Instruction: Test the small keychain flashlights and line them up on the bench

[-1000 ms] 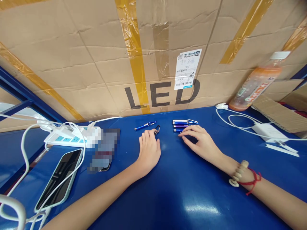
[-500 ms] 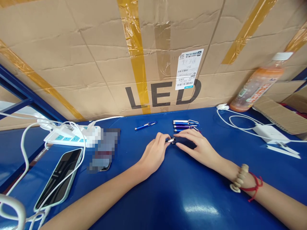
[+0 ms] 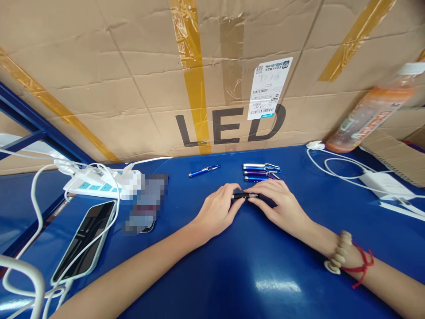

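Left hand (image 3: 217, 212) and right hand (image 3: 282, 206) pinch a dark penlight (image 3: 245, 195) between them, its ends hidden under fingertips (image 3: 233, 190).

Brings left hand (image 3: 217, 212) rightward to just in front of the row of blue pens (image 3: 260, 173); draws right hand (image 3: 282, 206) back off that row. Joins both sets of fingertips on a dark pen (image 3: 245, 195), now level, more of it showing than before.
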Demonstrator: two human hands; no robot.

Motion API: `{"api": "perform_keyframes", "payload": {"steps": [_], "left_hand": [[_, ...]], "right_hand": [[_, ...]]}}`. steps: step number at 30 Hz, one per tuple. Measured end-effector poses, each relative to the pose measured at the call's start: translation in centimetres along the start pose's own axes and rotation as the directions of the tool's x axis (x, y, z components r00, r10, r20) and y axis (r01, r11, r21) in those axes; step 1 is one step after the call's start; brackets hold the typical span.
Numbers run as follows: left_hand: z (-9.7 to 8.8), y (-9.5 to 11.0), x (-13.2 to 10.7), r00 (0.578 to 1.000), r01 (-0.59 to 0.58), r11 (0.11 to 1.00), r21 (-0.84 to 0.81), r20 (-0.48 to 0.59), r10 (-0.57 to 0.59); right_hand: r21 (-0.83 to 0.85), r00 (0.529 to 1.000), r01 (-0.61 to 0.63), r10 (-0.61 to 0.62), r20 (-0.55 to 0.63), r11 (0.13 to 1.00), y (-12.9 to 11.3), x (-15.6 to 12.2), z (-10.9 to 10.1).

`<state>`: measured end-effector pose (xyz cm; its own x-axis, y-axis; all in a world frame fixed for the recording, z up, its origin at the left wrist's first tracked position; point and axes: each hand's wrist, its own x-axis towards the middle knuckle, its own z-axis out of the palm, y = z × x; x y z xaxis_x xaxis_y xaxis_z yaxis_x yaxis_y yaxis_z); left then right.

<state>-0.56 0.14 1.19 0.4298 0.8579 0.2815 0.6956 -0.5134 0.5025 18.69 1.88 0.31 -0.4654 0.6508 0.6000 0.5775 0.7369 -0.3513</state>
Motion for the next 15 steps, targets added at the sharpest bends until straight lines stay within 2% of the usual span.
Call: {"api": "perform_keyframes", "payload": {"steps": [3,8,15], "left_hand": [[-0.04,-0.1,0.13,0.999,0.047,0.999,0.007,0.007,-0.047],[-0.21,-0.11,0.1,1.0,-0.012,1.0,-0.013,-0.004,0.012],[-0.06,-0.26,0.16,0.998,-0.067,0.998,-0.003,0.008,0.067]], "right_hand": [[0.003,0.999,-0.033,0.033,-0.026,0.999,0.03,0.09,-0.09],[0.041,0.999,-0.04,0.038,0.034,0.998,-0.09,-0.14,-0.16],[0.103,0.988,0.011,-0.027,0.153,0.995,-0.51,0.04,-0.54]]}}
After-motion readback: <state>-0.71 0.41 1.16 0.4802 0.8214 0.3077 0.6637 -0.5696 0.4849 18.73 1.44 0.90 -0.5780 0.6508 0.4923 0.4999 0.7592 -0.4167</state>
